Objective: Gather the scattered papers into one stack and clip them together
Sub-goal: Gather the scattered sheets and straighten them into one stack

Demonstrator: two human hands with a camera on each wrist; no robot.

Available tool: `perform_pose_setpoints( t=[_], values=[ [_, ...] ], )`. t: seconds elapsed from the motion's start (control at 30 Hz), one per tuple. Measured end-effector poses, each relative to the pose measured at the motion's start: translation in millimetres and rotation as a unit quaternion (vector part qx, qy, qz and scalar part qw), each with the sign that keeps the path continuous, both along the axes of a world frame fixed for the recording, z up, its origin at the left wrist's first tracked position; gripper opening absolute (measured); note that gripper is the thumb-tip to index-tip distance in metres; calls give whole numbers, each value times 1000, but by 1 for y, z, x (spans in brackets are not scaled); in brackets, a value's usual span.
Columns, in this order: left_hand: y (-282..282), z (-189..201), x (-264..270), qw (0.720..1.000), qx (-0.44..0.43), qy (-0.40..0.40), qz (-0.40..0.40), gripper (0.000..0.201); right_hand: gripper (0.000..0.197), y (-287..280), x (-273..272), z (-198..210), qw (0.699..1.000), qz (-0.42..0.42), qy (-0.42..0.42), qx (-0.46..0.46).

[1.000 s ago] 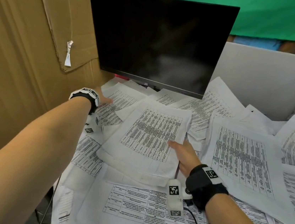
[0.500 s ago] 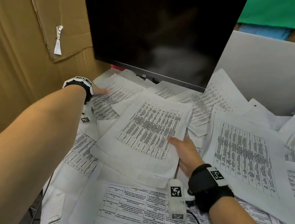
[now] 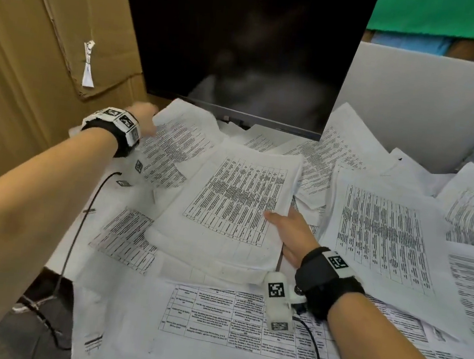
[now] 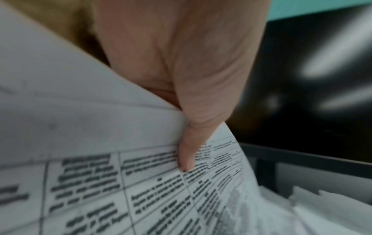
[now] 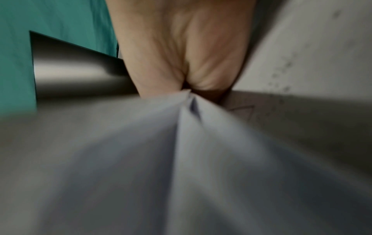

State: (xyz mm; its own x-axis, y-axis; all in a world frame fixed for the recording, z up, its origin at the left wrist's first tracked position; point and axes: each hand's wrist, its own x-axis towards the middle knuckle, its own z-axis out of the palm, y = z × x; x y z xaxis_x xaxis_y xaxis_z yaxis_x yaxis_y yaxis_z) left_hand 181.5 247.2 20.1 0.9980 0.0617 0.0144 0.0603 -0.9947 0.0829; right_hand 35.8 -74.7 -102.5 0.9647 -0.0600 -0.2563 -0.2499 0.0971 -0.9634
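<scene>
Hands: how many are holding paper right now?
2. The left hand pinches a lifted sheet near the monitor; the right hand grips the stack at its right edge, mid-desk.

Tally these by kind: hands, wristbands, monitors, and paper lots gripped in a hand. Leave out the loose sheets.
Hands: 2, left hand and right hand
Wristbands: 2, left wristband and right wristband
Monitors: 1, monitor
Gripped paper lots: 2, curled sheet in the left, stack in the right
Total: 7
</scene>
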Motion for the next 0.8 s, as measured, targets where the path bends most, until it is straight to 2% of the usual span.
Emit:
perform_pose_setpoints(
  t=[0.1,0.2,0.27,0.33,0.43,0.5,0.53,0.6,0.63,0.7,0.8],
  values=[
    [-22,46,-37,990,46,-115,-67,22,40,0,3,-2,1000,-4,9,11],
    [-35,91,-86,955,56,-282,-69,8,39,2,3,-1,1000,-3,17,14],
    [-43,122,-121,921,-5,-377,-98,18,36,3,0,4,999,-5,31,13],
    [-52,146,-149,887,-147,-412,-147,28,36,4,0,6,998,-16,56,20],
    [-60,150,-162,847,-343,-380,-140,26,55,-1,7,12,997,-24,69,34],
    [-64,134,-155,834,-431,-322,-119,28,51,-8,6,26,998,-19,27,56],
    [-66,122,-150,835,-455,-289,-111,26,47,-8,-7,48,997,-7,10,72],
    [-74,95,-145,838,-493,-211,-100,11,40,-17,-26,79,994,24,-38,104],
    [-78,82,-145,827,-532,-157,-96,9,34,-24,-32,88,993,32,-55,99],
    [-89,61,-147,788,-606,-39,-98,22,31,-42,-42,105,993,29,-81,86],
    [-98,38,-141,757,-645,31,-101,36,38,-69,-49,112,990,17,-80,117]
  ],
)
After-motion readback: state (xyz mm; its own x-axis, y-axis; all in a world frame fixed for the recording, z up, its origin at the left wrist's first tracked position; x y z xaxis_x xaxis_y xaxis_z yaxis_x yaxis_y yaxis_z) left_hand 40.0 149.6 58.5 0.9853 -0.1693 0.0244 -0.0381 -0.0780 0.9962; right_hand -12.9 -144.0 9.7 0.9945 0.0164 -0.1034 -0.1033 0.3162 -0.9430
